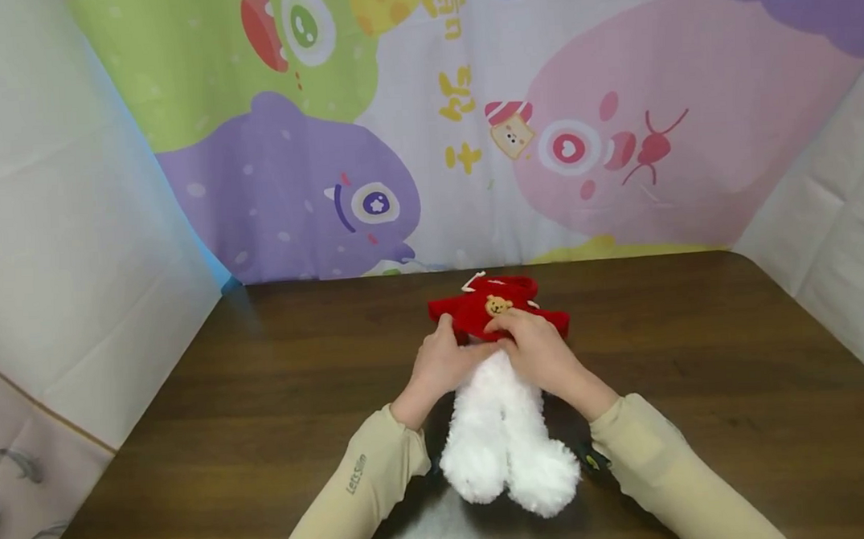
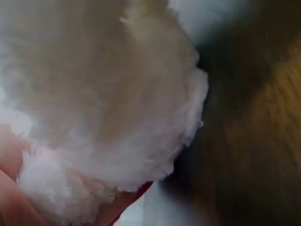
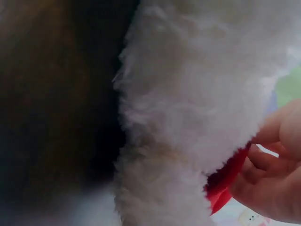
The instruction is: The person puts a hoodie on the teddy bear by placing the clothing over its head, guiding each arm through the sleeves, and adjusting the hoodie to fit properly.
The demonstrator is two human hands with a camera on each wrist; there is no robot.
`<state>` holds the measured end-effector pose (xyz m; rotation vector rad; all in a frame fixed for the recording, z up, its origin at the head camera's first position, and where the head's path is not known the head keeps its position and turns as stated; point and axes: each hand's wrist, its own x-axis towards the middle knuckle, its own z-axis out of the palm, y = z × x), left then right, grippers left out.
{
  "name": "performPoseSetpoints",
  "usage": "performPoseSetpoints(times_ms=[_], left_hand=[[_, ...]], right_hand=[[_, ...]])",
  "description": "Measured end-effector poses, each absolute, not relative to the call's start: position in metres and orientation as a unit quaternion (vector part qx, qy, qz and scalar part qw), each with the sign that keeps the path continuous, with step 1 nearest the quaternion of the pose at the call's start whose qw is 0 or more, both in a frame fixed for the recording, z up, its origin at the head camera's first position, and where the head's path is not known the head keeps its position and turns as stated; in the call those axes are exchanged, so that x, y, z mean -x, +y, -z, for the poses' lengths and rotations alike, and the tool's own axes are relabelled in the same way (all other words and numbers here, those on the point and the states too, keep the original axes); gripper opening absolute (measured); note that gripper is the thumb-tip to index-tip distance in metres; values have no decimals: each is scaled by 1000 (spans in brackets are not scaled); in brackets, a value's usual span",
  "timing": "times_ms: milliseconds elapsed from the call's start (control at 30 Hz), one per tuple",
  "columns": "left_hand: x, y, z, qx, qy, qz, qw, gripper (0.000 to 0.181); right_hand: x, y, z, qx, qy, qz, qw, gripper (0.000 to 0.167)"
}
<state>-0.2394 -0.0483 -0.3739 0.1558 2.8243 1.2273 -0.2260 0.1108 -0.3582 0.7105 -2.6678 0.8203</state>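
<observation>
A small red doll hoodie with a bear patch and white cord ends is at the far middle of the table. Below its hem lies a white fluffy plush toy, its two rounded legs towards me; hands and cloth hide its upper part. My left hand grips the hem from the left. From the right, my right hand pinches the hem just under the patch. White fur fills much of the left wrist view. Fingers hold the red cloth beside the fur in the right wrist view.
The brown wooden table extends to both sides. A printed cartoon curtain hangs behind it, and pale cloth walls stand left and right. A greyish-white patch shows at the near edge, below the plush feet.
</observation>
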Motion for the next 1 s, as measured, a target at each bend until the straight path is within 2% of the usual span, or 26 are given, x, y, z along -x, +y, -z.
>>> performPoseSetpoints(times_ms=[100,200,267,333,400,467,533,667,733,900,1000], left_hand=[[241,-53,371,-69,916,-391,57,74],[242,-60,366,-70,927,-361,75,60],[243,-63,363,-58,940,-332,59,46],[242,-64,362,-50,949,-310,20,40],[243,-64,363,-62,952,-299,-31,45],[244,-63,366,-97,948,-294,-70,62],[245,-64,369,-148,940,-296,-84,75],[251,-68,372,-213,927,-307,-34,72],[253,-69,373,-216,923,-318,0,68],[257,-73,377,-199,913,-353,44,73],[260,-77,383,-201,895,-390,74,81]], right_hand=[[225,115,353,-267,-921,-272,82,20],[225,122,347,-289,-918,-270,25,21],[225,127,344,-310,-913,-265,-12,22],[226,130,343,-331,-906,-259,-42,23],[227,132,342,-347,-900,-256,-60,23],[228,135,342,-358,-896,-254,-70,23],[229,139,342,-359,-891,-265,-77,23],[233,145,341,-330,-885,-319,-80,17],[235,147,341,-298,-889,-342,-62,20],[239,148,348,-251,-918,-307,26,48],[241,148,354,-246,-930,-268,51,69]])
